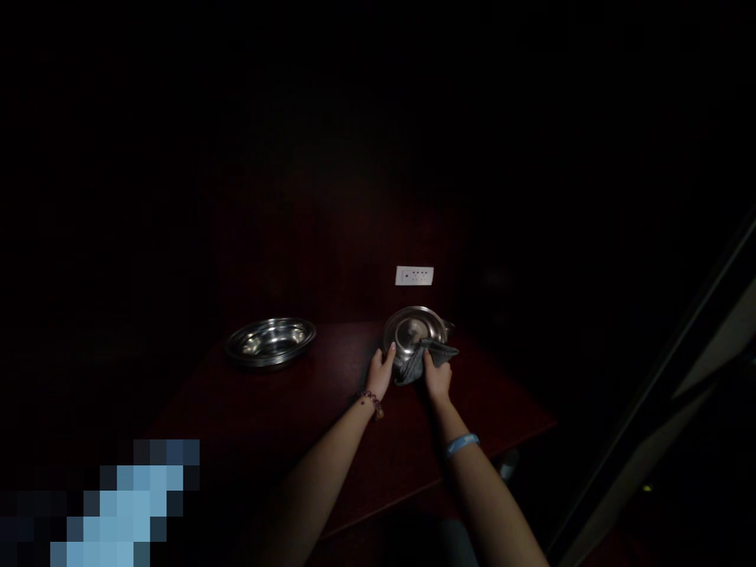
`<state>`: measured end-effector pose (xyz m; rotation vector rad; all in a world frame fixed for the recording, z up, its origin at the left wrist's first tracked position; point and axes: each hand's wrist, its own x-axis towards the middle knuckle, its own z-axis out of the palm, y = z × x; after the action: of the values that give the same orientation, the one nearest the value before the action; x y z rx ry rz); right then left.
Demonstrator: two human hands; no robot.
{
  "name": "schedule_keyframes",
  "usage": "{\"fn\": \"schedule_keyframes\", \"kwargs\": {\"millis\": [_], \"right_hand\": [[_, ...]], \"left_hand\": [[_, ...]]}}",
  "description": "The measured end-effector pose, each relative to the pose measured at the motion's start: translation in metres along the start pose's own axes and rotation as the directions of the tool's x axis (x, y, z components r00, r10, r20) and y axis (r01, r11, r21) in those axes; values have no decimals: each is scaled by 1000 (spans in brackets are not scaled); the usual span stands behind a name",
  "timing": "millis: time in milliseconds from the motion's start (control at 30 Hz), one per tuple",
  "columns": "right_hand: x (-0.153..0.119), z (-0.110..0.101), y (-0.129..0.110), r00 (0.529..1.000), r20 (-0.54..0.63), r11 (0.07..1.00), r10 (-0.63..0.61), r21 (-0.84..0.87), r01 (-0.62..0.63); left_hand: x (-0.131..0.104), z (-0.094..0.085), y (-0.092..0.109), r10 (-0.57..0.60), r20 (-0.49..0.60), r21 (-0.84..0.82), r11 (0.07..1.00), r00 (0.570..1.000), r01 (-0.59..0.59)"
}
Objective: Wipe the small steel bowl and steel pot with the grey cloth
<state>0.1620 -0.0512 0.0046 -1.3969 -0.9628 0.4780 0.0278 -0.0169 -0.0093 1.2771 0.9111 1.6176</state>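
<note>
A dark red table (346,358) spans the lower middle of the frame. Nested metal dishes (272,343) (shiny inside) sit on it left of centre; right of centre, a tilted pan (414,324) may touch it, lower edge hidden.

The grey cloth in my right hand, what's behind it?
Behind the grey cloth is part of a round metal dish, whose upper rim and shiny inside show above it. The part covered by the cloth and right hand can't be seen.
</note>
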Motion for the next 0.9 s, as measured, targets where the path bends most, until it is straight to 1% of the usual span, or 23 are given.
{"fn": "schedule_keyframes", "kwargs": {"millis": [67,133,233,300,533,600,767,900], "right_hand": [[1,0,2,1000,-14,1000,15,11,-15],[1,0,2,1000,-14,1000,26,16,-25],[0,-1,1,1000,-1,1000,20,16,-20],[-1,-1,-1,1000,3,1000,10,25,-10],[-2,-1,-2,1000,9,1000,12,-7,-12],[-2,-1,-3,1000,10,1000,8,-12,-8],[-4,0,-5,999,26,999,-37,8,37],[-4,1,-4,998,37,999,-48,11,48]], "left_hand": [[-1,2,-2,-8,45,-15,1000,999,9],[-2,3,-5,-33,78,4,999,996,33],[-2,2,-9,-105,70,83,992,992,99],[0,2,-11,-128,62,114,986,990,120],[2,1,-10,-104,77,70,993,992,98],[4,1,-10,-87,55,55,995,995,84],[8,-1,-11,-51,-94,9,999,994,52],[8,-3,-9,-9,-114,-23,1000,993,6]]}}
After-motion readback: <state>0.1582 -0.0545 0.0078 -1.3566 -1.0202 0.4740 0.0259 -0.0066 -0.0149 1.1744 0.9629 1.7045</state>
